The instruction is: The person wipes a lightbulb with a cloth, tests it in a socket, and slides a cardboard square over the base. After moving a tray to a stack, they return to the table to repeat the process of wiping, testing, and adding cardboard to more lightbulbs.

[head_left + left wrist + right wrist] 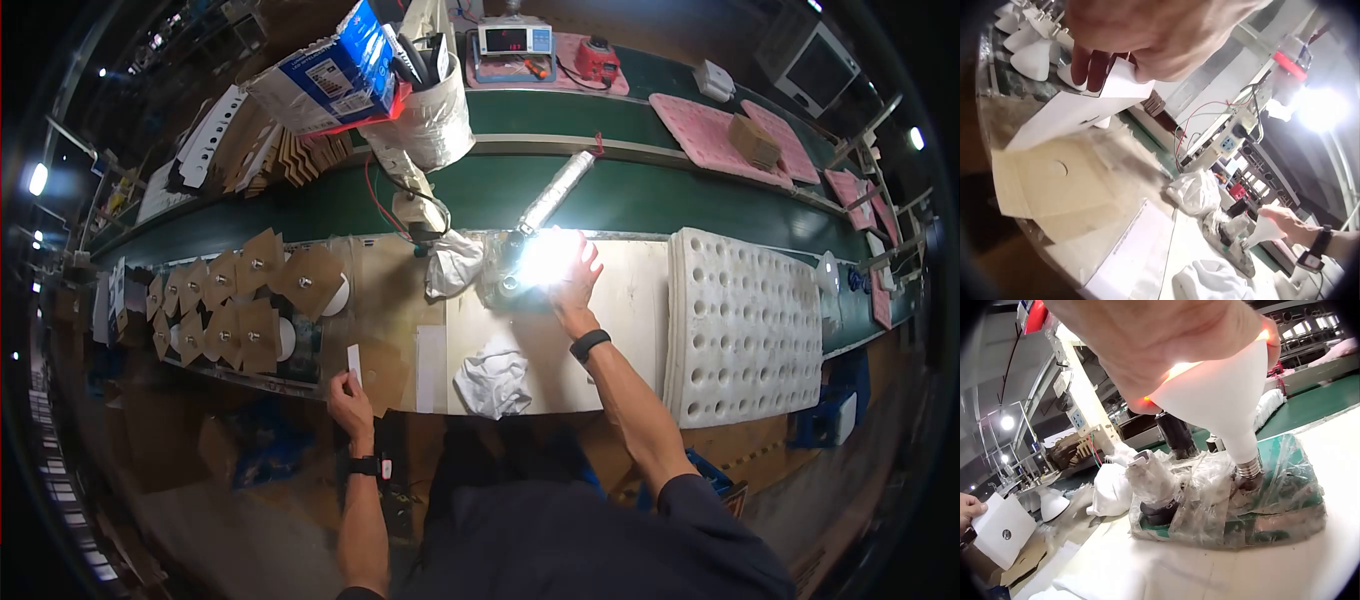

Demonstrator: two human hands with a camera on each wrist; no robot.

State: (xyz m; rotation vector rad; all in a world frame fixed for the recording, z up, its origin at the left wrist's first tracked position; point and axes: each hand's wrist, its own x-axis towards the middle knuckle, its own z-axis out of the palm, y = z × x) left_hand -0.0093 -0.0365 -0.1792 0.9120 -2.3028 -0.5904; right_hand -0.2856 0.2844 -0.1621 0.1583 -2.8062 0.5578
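My right hand (575, 285) grips the wide end of a lit reflector light bulb (1216, 394), its glow washing out that spot in the head view. The bulb's screw base points down into a tape-wrapped green test block (1291, 506), which carries a black socket beside it. Off to the left, my left hand (350, 402) pinches a folded white card (1075, 119) near the bench's front edge. A round hole in this card shows in the right wrist view. Below it in the left wrist view lies a flattened brown card (1047, 187) with a small slit.
Several bulbs with brown cards (258, 262) stand in rows at the left. White cloths (494, 378) lie near the test block. A foam tray with holes (742, 330) is at the right. Behind are a bucket (435, 130), a blue box (335, 75) and a meter (515, 40).
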